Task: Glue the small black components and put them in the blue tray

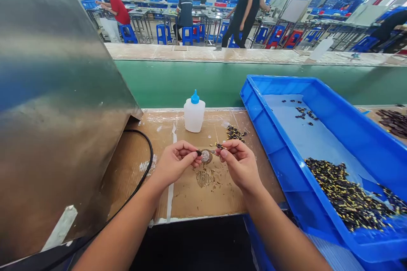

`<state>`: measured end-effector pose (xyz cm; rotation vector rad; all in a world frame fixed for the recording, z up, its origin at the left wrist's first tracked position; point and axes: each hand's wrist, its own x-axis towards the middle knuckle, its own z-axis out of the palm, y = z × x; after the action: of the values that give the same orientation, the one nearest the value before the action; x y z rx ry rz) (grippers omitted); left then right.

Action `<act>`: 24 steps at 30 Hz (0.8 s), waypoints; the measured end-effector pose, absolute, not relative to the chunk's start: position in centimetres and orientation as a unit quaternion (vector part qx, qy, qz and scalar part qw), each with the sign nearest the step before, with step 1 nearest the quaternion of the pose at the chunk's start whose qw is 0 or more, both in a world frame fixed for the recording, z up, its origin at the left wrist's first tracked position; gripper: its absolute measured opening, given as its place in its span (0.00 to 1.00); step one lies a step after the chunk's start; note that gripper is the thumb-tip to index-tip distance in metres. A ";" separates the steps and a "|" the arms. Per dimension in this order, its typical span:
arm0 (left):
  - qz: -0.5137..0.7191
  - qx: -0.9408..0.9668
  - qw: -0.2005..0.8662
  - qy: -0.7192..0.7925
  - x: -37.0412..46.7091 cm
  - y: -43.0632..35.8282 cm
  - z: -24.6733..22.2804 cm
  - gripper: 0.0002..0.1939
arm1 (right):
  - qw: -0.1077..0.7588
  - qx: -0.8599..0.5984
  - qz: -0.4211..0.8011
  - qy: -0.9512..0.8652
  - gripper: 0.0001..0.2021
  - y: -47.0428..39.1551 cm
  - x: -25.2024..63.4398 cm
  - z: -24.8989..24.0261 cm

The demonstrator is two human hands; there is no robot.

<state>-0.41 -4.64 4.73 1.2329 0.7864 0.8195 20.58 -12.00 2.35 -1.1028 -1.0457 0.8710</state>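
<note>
My left hand (179,161) pinches a small dark piece (199,153) between thumb and fingertips. In the fingertips of my right hand (238,161) is a small black-and-gold part (220,146). The hands are a little apart, over a cardboard-covered bench (187,203). Between them a small round silvery dish (206,156) lies on the cardboard. A pile of black-and-gold parts (235,134) sits just beyond my right hand. Behind the hands stands a white squeeze bottle (194,114) with a blue nozzle cap.
A large blue tray (276,135) holding many black-and-gold parts stands at the right. At the left is a big metal housing (57,106) with a black cable (149,152) beside it. A green belt (174,82) runs behind the bench. Several people are in the background.
</note>
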 end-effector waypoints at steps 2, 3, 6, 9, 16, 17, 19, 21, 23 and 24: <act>0.371 0.524 0.680 0.353 -0.1 -4.7 4.7 0.19 | 0.650 -0.482 0.367 -0.460 0.14 -12.3 19.1 3.0; 0.377 0.516 0.682 0.356 0.0 -4.8 4.7 0.20 | 0.651 -0.485 0.356 -0.463 0.14 -12.4 18.4 3.2; 0.395 0.521 0.663 0.363 0.2 -5.0 4.8 0.20 | 0.650 -0.493 0.319 -0.482 0.12 -12.3 16.5 2.7; 0.412 0.542 0.634 0.367 0.1 -5.1 4.8 0.18 | 0.645 -0.501 0.289 -0.499 0.10 -12.0 15.6 1.6; 0.440 0.658 0.476 0.384 -1.0 -5.4 3.3 0.05 | 0.625 -0.511 0.304 -0.505 0.09 -11.7 15.4 0.8; 0.450 0.683 0.435 0.376 -1.2 -5.5 3.1 0.05 | 0.625 -0.511 0.306 -0.505 0.09 -11.7 15.2 0.8; 0.463 0.723 0.370 0.354 -1.4 -5.5 2.7 0.07 | 0.633 -0.505 0.304 -0.502 0.08 -11.7 15.0 0.6; 0.474 0.746 0.328 0.333 -1.6 -5.3 2.5 0.08 | 0.652 -0.496 0.285 -0.497 0.08 -11.5 14.8 0.4; 0.485 0.758 0.297 0.319 -1.6 -5.2 2.1 0.10 | 0.667 -0.488 0.261 -0.499 0.07 -11.3 14.8 0.1; 0.488 0.764 0.284 0.311 -1.7 -5.1 1.8 0.11 | 0.670 -0.482 0.251 -0.505 0.07 -11.2 14.8 -0.1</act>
<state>-1.67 -5.09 1.80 2.0449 0.8329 1.3071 14.82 -11.16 -0.06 -1.0873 -1.1389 0.5646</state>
